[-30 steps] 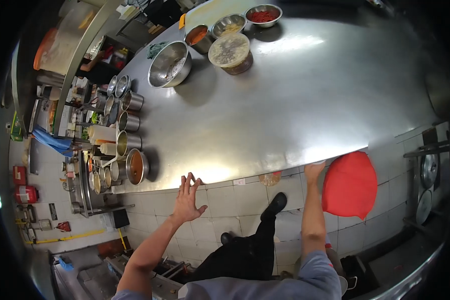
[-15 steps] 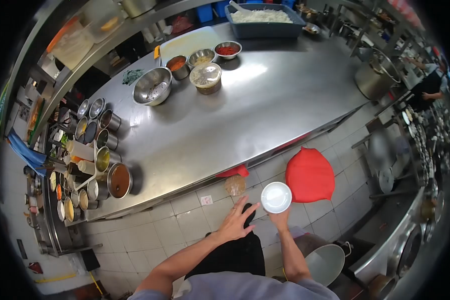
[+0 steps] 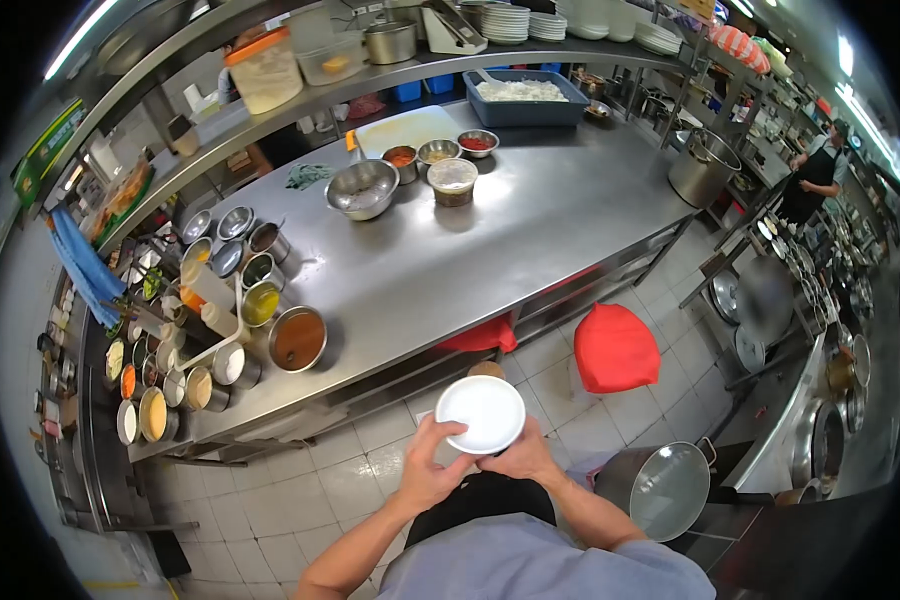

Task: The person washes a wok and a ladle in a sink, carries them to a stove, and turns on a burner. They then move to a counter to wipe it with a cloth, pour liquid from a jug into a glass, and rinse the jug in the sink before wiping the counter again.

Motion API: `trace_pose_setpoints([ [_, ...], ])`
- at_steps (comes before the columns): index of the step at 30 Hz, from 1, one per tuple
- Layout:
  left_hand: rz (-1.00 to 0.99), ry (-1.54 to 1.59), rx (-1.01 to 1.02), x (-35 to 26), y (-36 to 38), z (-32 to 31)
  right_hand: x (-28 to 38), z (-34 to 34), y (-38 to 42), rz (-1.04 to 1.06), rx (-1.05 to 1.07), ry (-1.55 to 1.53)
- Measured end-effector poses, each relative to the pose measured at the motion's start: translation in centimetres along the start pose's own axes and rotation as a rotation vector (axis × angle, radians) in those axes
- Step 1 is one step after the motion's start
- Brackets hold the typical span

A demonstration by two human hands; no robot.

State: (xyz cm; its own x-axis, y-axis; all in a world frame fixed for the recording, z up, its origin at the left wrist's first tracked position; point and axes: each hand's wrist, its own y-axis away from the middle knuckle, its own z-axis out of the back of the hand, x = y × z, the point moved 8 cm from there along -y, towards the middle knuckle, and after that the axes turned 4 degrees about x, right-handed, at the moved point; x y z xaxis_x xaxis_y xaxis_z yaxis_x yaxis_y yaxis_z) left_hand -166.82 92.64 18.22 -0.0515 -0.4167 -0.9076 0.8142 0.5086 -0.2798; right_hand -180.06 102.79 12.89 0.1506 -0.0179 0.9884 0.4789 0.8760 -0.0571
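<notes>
A round white bowl (image 3: pixel 488 410) is held in front of my body, its pale inside facing up toward me. My left hand (image 3: pixel 432 470) grips its left rim, one finger reaching over the edge. On the lower right side, my right hand (image 3: pixel 525 455) supports the bowl, its fingers partly hidden beneath. Beyond the bowl lies the steel table (image 3: pixel 450 260), bearing a mixing bowl (image 3: pixel 363 190) and a lidded plastic tub (image 3: pixel 452 182).
Sauce pots, among them a pot of brown sauce (image 3: pixel 298 340), crowd the table's left end. A red-covered stool (image 3: pixel 617 348) stands right of me, with a large pot (image 3: pixel 668 490) nearer. A tub of rice (image 3: pixel 526 105) sits at the back. Another person (image 3: pixel 815 180) stands far right.
The white bowl has moved left, closer to my middle. My left hand, spread and apart from it before, now grips its rim. The view has tilted up.
</notes>
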Motion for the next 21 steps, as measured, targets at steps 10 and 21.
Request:
trace_pose_setpoints([
  [10,-0.009,-0.15,-0.559,-2.9,9.9,16.3,17.6,-3.6,-1.9,0.411,0.268,0.225],
  [21,0.338,-0.417,-0.501,4.4,17.9,12.4,35.3,0.1,-1.0,0.905,0.22,0.212],
])
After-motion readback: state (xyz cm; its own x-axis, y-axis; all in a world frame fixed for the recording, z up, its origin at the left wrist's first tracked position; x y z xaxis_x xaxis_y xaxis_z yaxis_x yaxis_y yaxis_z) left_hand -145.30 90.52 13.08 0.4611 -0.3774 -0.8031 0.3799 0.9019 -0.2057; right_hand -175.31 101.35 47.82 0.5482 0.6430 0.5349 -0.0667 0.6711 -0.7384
